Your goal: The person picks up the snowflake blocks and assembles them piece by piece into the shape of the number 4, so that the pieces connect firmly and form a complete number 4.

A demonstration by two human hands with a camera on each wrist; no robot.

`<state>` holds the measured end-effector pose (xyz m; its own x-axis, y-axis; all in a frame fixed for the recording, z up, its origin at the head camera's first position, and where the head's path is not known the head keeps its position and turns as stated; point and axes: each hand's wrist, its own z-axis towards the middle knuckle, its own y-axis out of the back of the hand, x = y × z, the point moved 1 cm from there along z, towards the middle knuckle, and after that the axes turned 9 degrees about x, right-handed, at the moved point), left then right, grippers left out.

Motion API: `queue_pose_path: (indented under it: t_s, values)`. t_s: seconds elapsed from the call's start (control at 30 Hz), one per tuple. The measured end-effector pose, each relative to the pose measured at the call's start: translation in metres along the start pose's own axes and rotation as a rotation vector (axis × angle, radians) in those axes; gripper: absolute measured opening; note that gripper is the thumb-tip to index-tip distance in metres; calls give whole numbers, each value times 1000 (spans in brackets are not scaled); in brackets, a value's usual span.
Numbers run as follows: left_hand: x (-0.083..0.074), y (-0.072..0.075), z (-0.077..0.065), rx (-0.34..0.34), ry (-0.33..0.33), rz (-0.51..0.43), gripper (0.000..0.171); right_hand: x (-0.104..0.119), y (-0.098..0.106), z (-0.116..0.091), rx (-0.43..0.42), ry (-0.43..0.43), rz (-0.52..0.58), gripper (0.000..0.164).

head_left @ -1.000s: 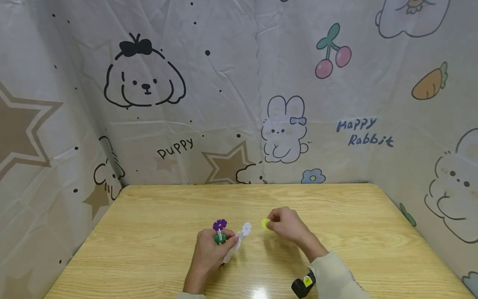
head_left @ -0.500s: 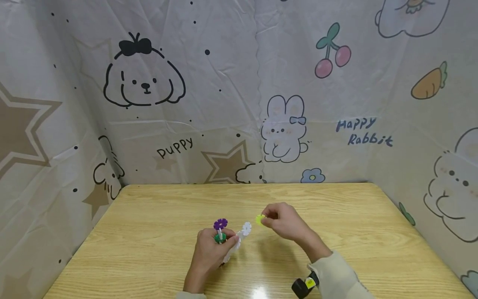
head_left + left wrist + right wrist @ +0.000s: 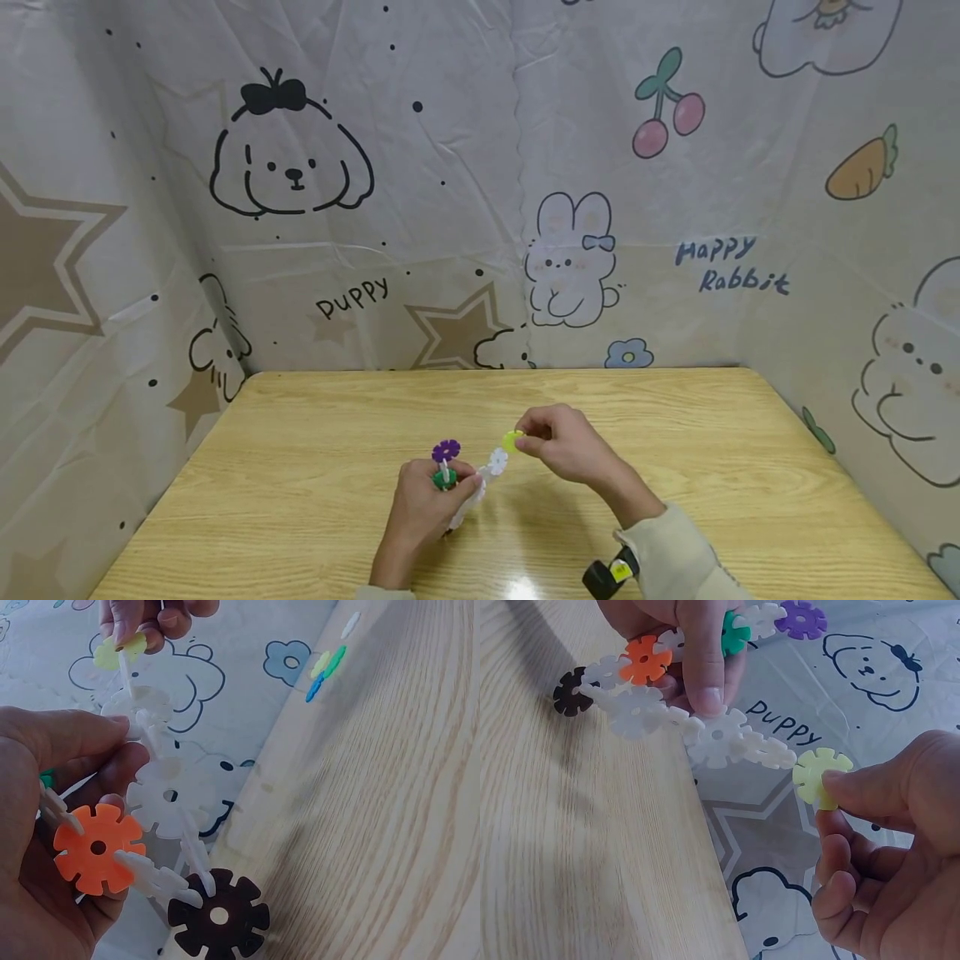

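Nearest, behind the right hand, a beige sleeve (image 3: 678,554) is covering the forearm, and a black object (image 3: 600,578) with a yellow label is sitting beside its cuff. Farther in, the left hand (image 3: 429,502) is grasping a chain of discs (image 3: 636,716), its thumb pressing on the white part. On the near side of that hand's fingers, a black disc (image 3: 240,928) is making the chain's bend, and an orange disc (image 3: 116,836) is lying close against the fingers. White discs are linking these and running out past the thumb toward the right hand. A green disc (image 3: 444,480) is showing at the left hand's fingers, with a purple disc (image 3: 446,451) standing just beyond them. The right hand (image 3: 567,447) is pinching a yellow disc (image 3: 819,766) between thumb and fingers; its edge is meeting the chain's white end, though whether it is slotting in I cannot tell. Well apart from the left hand, loose discs (image 3: 335,661) in white, green, pale yellow and blue are lying on the wooden table (image 3: 322,417). Beyond both hands, a printed cloth (image 3: 450,225) is hanging behind the table.
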<state>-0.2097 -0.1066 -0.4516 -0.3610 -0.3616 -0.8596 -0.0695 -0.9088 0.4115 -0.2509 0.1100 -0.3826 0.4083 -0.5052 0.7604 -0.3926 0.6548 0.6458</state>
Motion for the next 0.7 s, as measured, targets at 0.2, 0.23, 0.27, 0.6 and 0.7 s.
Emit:
queue_pose_path:
  t_s: [0.2, 0.23, 0.27, 0.6, 0.7]
  values:
    - [-1, 0, 0, 22, 15, -4, 4, 2, -1, 1, 9, 22, -24, 10]
    - [-1, 0, 0, 22, 14, -3, 4, 2, -1, 1, 13, 24, -28, 10]
    - [-1, 0, 0, 21, 11, -4, 4, 2, -1, 1, 18, 27, -33, 9]
    - [-2, 0, 0, -1, -24, 9, 5, 2, -6, 1, -21, 55, -77, 10]
    - [-1, 0, -1, -27, -45, 26, 6, 1, -10, 2, -56, 65, -79, 12]
